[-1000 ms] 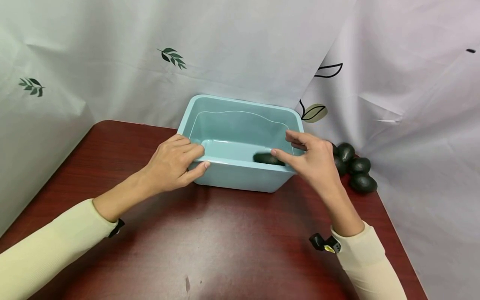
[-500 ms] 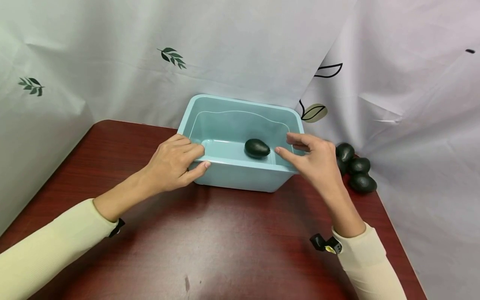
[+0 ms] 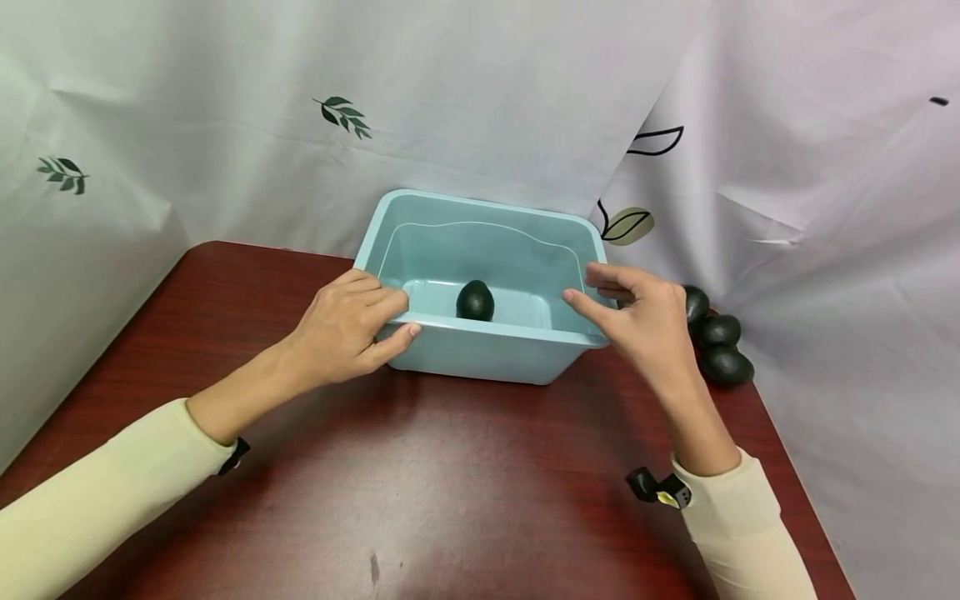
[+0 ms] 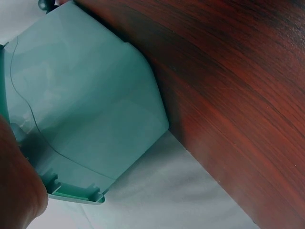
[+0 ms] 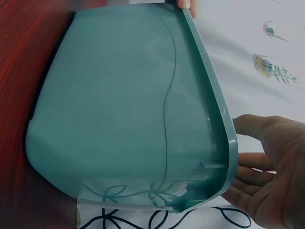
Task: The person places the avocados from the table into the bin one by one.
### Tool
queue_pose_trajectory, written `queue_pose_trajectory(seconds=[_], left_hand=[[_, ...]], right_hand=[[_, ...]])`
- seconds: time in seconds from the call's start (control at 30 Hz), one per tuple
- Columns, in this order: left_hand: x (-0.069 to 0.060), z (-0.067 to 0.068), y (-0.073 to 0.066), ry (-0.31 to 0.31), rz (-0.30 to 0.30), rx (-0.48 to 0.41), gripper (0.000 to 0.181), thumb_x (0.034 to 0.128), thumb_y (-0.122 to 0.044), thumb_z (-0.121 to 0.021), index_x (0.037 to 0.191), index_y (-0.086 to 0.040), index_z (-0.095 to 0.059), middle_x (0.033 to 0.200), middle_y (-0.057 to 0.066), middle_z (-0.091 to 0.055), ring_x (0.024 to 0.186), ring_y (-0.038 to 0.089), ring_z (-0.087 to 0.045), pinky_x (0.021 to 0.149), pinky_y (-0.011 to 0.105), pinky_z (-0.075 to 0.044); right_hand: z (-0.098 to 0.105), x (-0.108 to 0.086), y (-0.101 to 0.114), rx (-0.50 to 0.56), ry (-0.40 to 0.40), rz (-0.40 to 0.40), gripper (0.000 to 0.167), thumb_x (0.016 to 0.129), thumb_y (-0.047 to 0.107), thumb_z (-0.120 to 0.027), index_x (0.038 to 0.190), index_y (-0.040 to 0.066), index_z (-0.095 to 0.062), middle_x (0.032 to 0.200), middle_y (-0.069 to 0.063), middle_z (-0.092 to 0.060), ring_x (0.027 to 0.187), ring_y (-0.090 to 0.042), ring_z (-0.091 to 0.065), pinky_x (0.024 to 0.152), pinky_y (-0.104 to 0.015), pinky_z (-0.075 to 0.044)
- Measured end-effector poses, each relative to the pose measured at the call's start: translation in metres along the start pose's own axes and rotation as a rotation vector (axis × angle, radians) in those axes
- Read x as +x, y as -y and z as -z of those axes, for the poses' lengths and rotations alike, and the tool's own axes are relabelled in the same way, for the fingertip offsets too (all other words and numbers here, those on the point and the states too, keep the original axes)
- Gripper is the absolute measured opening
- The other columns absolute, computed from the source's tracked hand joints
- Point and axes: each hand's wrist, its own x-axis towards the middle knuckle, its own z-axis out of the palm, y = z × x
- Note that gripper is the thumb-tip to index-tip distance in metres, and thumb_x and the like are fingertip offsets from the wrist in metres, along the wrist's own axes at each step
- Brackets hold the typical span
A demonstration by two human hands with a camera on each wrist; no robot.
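Observation:
A light blue plastic bin stands on the table with one dark green avocado on its floor. My left hand grips the bin's near rim at the left, thumb outside and fingers over the edge. Over the bin's right end my right hand hovers, holding nothing, its thumb and fingers spread apart. In the right wrist view that right hand shows beside the rim of the bin. The left wrist view catches the bin's outer wall and part of my left hand.
Several avocados lie in a pile on the table right of the bin, partly hidden behind my right hand. The reddish-brown table ends at white curtains with leaf prints, behind and on both sides.
The avocado has left my right hand's fingertips and rolled leftward along the bin floor, turning end-on. My right hand has drawn slightly to the right. The left hand keeps its place.

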Motion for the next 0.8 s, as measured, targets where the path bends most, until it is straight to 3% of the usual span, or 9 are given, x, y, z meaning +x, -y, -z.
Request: queue_pose_trajectory(seconds=[0.27, 0.4, 0.5, 0.63, 0.8], left_hand=[[0.0, 0.001, 0.0, 0.004, 0.005, 0.005, 0.047, 0.1151, -0.043, -0.044, 0.079, -0.012, -0.044, 0.066, -0.002, -0.034, 0.06, 0.016, -0.035, 0.078, 0.04, -0.051], [0.0, 0.001, 0.0, 0.006, 0.008, 0.0, 0.047, 0.1148, -0.043, -0.045, 0.079, -0.013, -0.044, 0.066, -0.003, -0.034, 0.061, 0.015, -0.036, 0.079, 0.04, -0.051], [0.0, 0.001, 0.0, 0.005, 0.006, 0.001, 0.046, 0.1143, -0.042, -0.045, 0.079, -0.012, -0.044, 0.066, -0.003, -0.034, 0.061, 0.016, -0.036, 0.078, 0.041, -0.051], [0.0, 0.0, 0.0, 0.0, 0.0, 0.006, 0.046, 0.1144, -0.042, -0.045, 0.079, -0.012, -0.044, 0.066, -0.003, -0.034, 0.06, 0.016, -0.034, 0.077, 0.04, -0.05], [0.002, 0.0, 0.0, -0.007, -0.007, 0.003, 0.047, 0.1153, -0.043, -0.044, 0.079, -0.012, -0.044, 0.066, -0.003, -0.033, 0.06, 0.016, -0.034, 0.077, 0.04, -0.05]], right_hand=[[0.005, -0.002, -0.004, 0.012, -0.041, -0.001, 0.041, 0.092, 0.031, -0.095, 0.127, 0.012, -0.086, 0.115, -0.011, -0.088, 0.105, -0.031, -0.087, 0.089, -0.009, -0.059], [0.008, -0.003, -0.006, 0.027, -0.067, -0.01, 0.039, 0.092, 0.029, -0.096, 0.126, 0.013, -0.087, 0.114, -0.01, -0.088, 0.104, -0.03, -0.086, 0.089, -0.008, -0.059], [0.01, -0.002, -0.007, 0.039, -0.079, -0.008, 0.038, 0.092, 0.027, -0.096, 0.126, 0.012, -0.087, 0.114, -0.009, -0.088, 0.101, -0.018, -0.086, 0.09, -0.01, -0.06], [0.015, -0.002, -0.009, 0.056, -0.093, -0.013, 0.039, 0.092, 0.025, -0.095, 0.126, 0.009, -0.086, 0.113, -0.012, -0.088, 0.093, 0.009, -0.078, 0.09, -0.01, -0.06], [0.022, -0.003, -0.013, 0.069, -0.121, -0.037, 0.038, 0.091, 0.023, -0.097, 0.124, 0.008, -0.086, 0.112, -0.016, -0.087, 0.088, 0.018, -0.073, 0.089, -0.011, -0.061]])
